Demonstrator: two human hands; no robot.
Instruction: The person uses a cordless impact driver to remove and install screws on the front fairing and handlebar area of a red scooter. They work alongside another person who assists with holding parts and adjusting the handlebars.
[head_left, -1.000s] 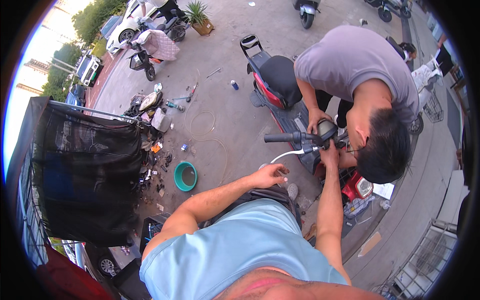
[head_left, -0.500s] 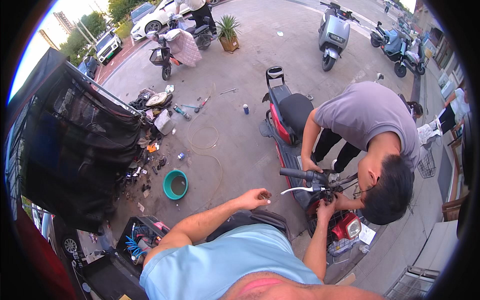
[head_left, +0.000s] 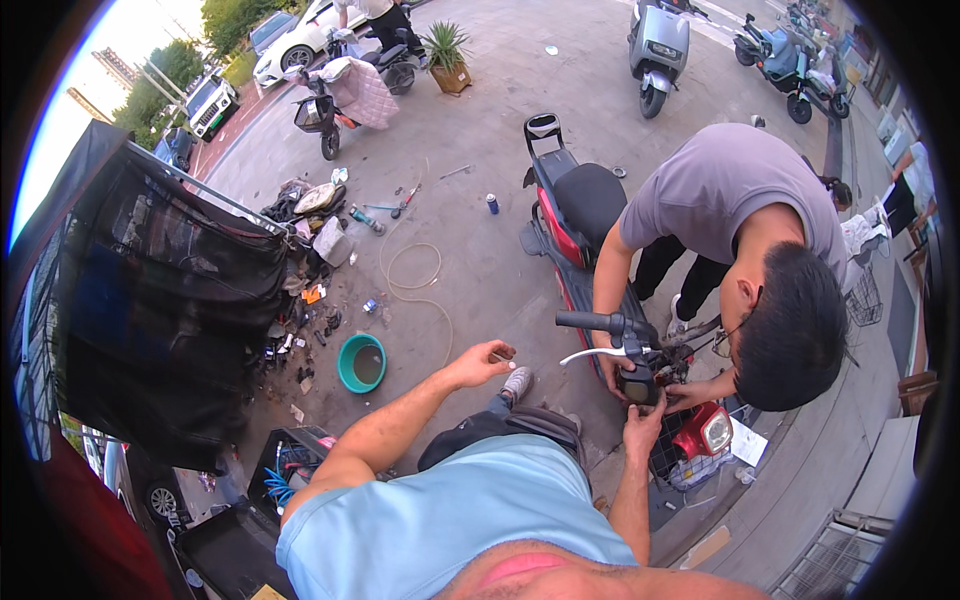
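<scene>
Left hand (head_left: 482,362) drifted from lever (head_left: 596,352), fingers parted, pavement (head_left: 490,280) roomy; right hand (head_left: 641,428) grip unclear.

I'm getting plenty of daylight here, even and soft, with the sky (head_left: 150,20) blowing out to near white at upper left. The pavement (head_left: 490,270) is showing a pale, slightly violet grey, and shadows are falling faintly. Meanwhile the black canopy (head_left: 160,290) is swallowing light, its folds sinking toward black. I'm seeing the white brake lever (head_left: 590,353) and the paper (head_left: 748,442) gleaming brightly, while detail is going dark and soft around the right hand (head_left: 642,430). The fisheye is bending straight lines, curving the wire rack (head_left: 830,560) at lower right; black is ringing everything, and a blue-violet fringe is glowing along the left rim.
</scene>
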